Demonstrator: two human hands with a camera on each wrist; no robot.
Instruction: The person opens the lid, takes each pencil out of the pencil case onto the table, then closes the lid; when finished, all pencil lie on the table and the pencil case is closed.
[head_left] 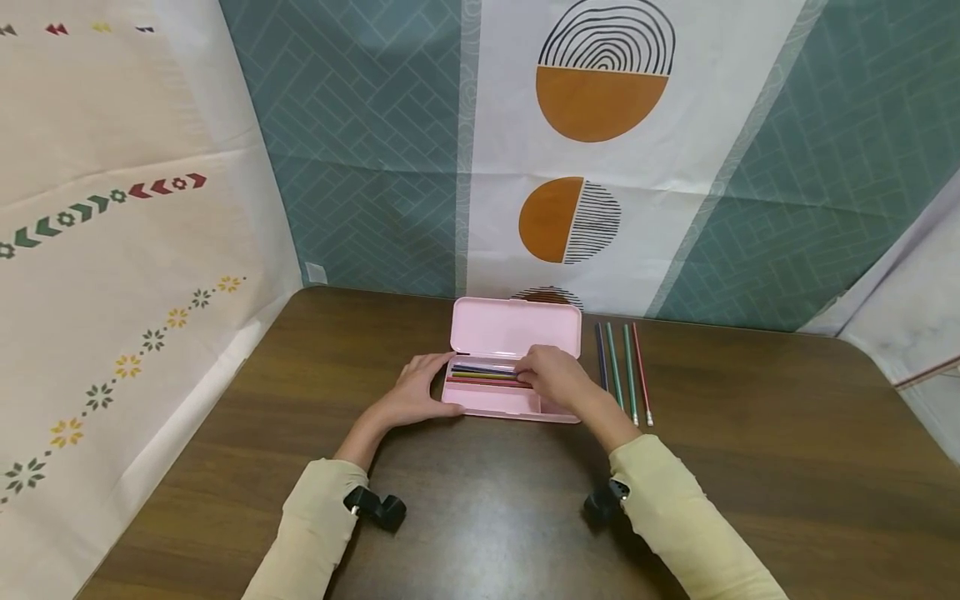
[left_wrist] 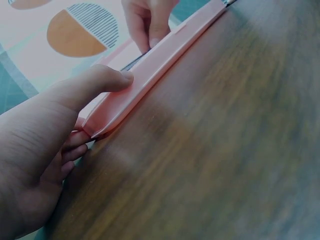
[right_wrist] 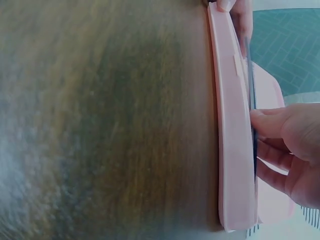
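A pink pencil case (head_left: 491,401) lies on the table with its lid (head_left: 517,327) swung back. Inside its long compartment are several pencils (head_left: 480,380), among them red and yellow-green ones. My left hand (head_left: 415,396) grips the case's left end; in the left wrist view its thumb (left_wrist: 112,77) presses the front wall and its fingers are at the end. Over the right part of the case, my right hand (head_left: 555,377) pinches a dark pencil (right_wrist: 251,85) between thumb and fingers. That pencil lies along the case, level with its rim. The right hand hides part of the pencils.
Right of the case, a dark blue pencil (head_left: 602,354), two green pencils (head_left: 630,367) and a red pencil (head_left: 642,375) lie side by side on the wooden table (head_left: 480,508). A patterned cloth (head_left: 375,150) hangs behind the table's far edge. Another cloth (head_left: 97,292) hangs at left.
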